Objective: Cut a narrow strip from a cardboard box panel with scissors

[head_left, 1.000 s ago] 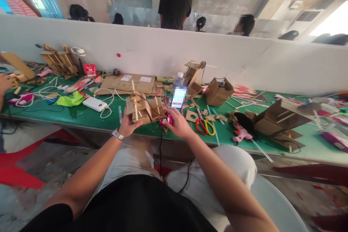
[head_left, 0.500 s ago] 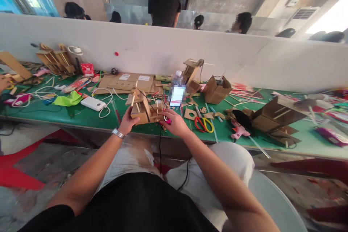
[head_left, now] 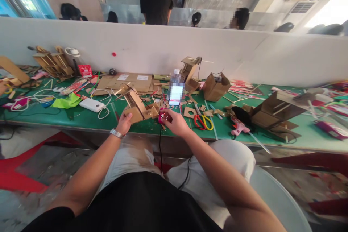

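Note:
My left hand (head_left: 125,124), with a watch at the wrist, is closed on the lower left side of a cardboard model (head_left: 134,108). The model is tilted and has thin wooden sticks and a dark wire on it. My right hand (head_left: 176,122) has its fingers bent and closed on a small pink box-like thing (head_left: 161,116) just right of the model. A black cable (head_left: 160,145) hangs from there over the table edge. Behind my right hand a lit phone (head_left: 176,96) leans by a clear plastic bottle (head_left: 175,76).
Scissors (head_left: 208,123), a pink glue gun (head_left: 239,127) and a larger cardboard model (head_left: 277,110) lie to the right. At left are a white power bank (head_left: 91,104) and a green cloth (head_left: 66,100). Cardboard sheets (head_left: 136,81) lie behind. A white partition (head_left: 152,50) closes off the back.
The cardboard model has swung over, its top leaning left and away from my right hand. My right hand has come slightly apart from it, with the pink thing showing more.

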`<act>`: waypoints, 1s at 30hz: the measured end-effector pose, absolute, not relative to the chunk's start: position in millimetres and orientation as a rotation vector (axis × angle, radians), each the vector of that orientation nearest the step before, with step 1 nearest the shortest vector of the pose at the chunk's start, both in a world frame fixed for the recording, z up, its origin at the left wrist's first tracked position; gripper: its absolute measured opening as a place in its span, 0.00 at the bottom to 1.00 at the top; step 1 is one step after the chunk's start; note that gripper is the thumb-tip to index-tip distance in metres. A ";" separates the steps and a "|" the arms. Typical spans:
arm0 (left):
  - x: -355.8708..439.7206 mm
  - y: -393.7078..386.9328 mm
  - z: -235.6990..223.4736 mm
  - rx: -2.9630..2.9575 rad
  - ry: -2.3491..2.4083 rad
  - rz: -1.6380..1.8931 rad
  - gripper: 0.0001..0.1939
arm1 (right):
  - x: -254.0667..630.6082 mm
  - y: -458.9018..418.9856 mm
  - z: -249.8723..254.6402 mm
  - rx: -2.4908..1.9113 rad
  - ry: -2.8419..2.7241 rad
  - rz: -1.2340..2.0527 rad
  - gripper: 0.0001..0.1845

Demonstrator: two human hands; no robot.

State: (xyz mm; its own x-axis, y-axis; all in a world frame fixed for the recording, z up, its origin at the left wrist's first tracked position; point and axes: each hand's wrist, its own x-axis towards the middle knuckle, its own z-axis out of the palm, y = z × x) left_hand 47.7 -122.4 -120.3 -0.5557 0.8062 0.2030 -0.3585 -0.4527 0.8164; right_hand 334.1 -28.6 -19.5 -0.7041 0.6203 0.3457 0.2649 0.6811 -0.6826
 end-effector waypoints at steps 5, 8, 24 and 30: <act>48.1 -122.0 -120.5 0.733 0.968 2.060 0.31 | 331.7 -33.4 -22.5 -0.794 -2.220 0.961 0.33; 48.1 -121.6 -121.2 0.730 0.976 2.060 0.31 | 325.0 -36.6 -31.4 -0.832 -2.151 1.161 0.35; 42.6 -119.6 -124.0 0.712 0.967 2.084 0.29 | 330.2 -49.0 -15.9 -0.789 -2.416 0.790 0.15; 42.9 -121.5 -120.6 0.749 0.956 2.044 0.30 | 334.0 -36.7 -15.1 -0.963 -2.400 0.655 0.09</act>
State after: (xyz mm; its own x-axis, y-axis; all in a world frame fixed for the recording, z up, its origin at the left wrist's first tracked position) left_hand 42.9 -121.5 -120.6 -0.5513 0.8128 0.1881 -0.3770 -0.4438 0.8129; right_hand 334.0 -36.7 -15.1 -0.6433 0.7259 0.2435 0.5016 0.6399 -0.5822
